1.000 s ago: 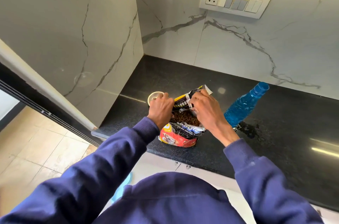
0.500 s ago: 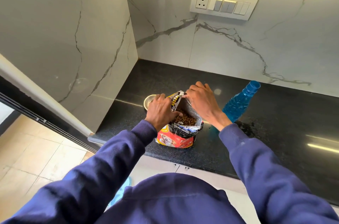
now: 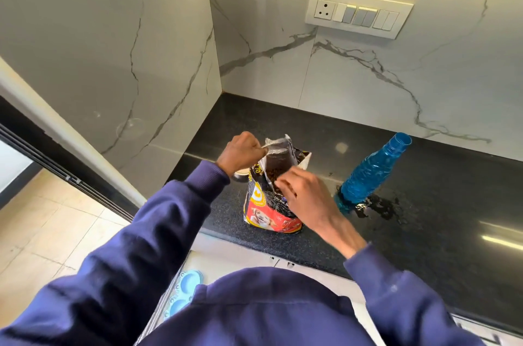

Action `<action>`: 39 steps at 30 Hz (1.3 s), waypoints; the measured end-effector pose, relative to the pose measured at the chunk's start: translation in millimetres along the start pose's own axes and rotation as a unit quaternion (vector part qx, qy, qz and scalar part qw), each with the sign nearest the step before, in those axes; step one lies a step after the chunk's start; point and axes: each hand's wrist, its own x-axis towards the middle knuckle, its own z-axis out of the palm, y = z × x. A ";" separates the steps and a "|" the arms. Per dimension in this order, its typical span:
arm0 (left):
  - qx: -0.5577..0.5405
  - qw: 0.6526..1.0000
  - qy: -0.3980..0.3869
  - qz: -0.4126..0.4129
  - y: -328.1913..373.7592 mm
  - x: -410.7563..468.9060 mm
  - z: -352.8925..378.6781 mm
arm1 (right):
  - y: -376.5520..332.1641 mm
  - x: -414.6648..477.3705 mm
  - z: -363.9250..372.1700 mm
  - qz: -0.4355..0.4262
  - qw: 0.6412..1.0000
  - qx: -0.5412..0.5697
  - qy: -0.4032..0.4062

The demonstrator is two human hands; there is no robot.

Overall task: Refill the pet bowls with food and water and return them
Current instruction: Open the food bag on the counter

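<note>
A red and black pet food bag [image 3: 268, 212] stands upright near the front edge of the black counter [image 3: 424, 232], its top open on brown kibble. My left hand [image 3: 240, 153] pinches the bag's silver top edge at the far left. My right hand [image 3: 300, 192] is at the near right rim of the opening, fingers curled on or just over it. A small pale bowl [image 3: 242, 174] sits behind the bag, mostly hidden under my left wrist. A blue plastic bottle [image 3: 370, 173] without a cap stands to the right.
Water is spilled on the counter around the bottle's base [image 3: 379, 208]. Marble walls close the corner at the left and back, with a switch panel [image 3: 358, 14] above. A light blue object [image 3: 184, 292] lies on the floor below the counter edge.
The bag stands taller and its top is pulled wider. My left hand moved up to the top edge. My right hand came from the far rim to the near right side. The view tilted.
</note>
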 end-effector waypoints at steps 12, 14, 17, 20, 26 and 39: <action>-0.296 0.949 -0.068 -0.085 -4.0 -0.1 0.2 | 18.6 17.4 17.8 0.179 0.968 0.060 -0.168; -0.299 0.948 -0.065 -0.091 -0.7 -0.4 1.0 | 13.6 26.9 23.4 0.195 0.969 0.085 -0.128; -0.300 0.947 -0.065 -0.094 3.3 1.3 0.5 | 6.7 45.2 28.2 0.237 0.958 0.130 -0.093; -0.300 0.947 -0.070 -0.092 3.2 4.7 -3.2 | 2.9 56.9 37.2 0.282 0.943 0.160 -0.073; -0.275 0.956 -0.059 -0.085 -2.1 3.7 -4.9 | 12.5 60.5 39.5 0.325 0.923 0.179 -0.101; -0.134 0.988 0.053 -0.054 -1.5 3.7 22.1 | 32.0 53.1 8.5 0.262 0.914 0.122 -0.285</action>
